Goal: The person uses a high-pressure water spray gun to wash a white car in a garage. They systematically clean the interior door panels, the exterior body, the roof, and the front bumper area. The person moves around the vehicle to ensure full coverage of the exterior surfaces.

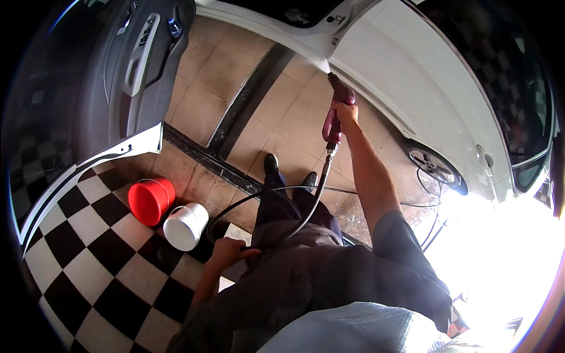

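My right hand (347,113) is wrapped round the handle of a dark red spray gun (331,125), arm stretched forward. A white mist leaves the gun's black nozzle and meets the lower edge of a white car (406,65), by the door sill. From the gun's metal fitting a black hose (318,197) curves down toward my waist. My left hand (228,253) is closed on the hose at my left side; part of its grip is hidden by my clothing.
An open car door (135,76) with a dark inner panel stands at the left. A red bucket (150,202) and a white bucket (185,226) sit on black-and-white checkered tiles. Dark channels (235,112) cross the tan floor. A rear wheel (435,165) is at the right, beside glaring light.
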Demonstrator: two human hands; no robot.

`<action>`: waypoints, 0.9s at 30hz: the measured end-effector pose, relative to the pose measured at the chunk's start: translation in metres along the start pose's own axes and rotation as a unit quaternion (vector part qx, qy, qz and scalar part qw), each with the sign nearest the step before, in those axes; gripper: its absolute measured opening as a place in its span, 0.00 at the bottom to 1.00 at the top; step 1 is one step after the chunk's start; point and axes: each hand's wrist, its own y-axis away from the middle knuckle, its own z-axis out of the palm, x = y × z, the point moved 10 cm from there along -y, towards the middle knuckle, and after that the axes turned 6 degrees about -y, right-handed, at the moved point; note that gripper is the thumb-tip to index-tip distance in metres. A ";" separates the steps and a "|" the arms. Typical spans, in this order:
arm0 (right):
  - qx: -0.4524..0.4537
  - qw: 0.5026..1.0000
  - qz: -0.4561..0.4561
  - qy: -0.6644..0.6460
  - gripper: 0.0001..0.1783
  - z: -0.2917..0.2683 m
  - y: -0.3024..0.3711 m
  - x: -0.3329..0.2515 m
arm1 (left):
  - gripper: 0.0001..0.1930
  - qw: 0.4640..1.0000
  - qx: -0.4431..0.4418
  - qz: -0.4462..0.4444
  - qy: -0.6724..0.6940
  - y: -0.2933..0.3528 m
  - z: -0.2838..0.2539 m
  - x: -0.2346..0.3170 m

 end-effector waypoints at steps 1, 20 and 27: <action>0.000 1.000 0.003 0.004 0.10 0.001 0.006 -0.001 | 0.30 1.000 0.001 -0.006 0.000 0.001 0.000 0.002; 0.036 0.998 -0.027 0.046 0.09 -0.017 0.004 0.031 | 0.31 0.998 -0.056 -0.041 -0.014 0.006 0.010 0.026; 0.138 0.990 0.006 0.006 0.09 -0.126 -0.002 0.062 | 0.34 1.000 -0.014 -0.014 -0.020 -0.003 0.004 0.045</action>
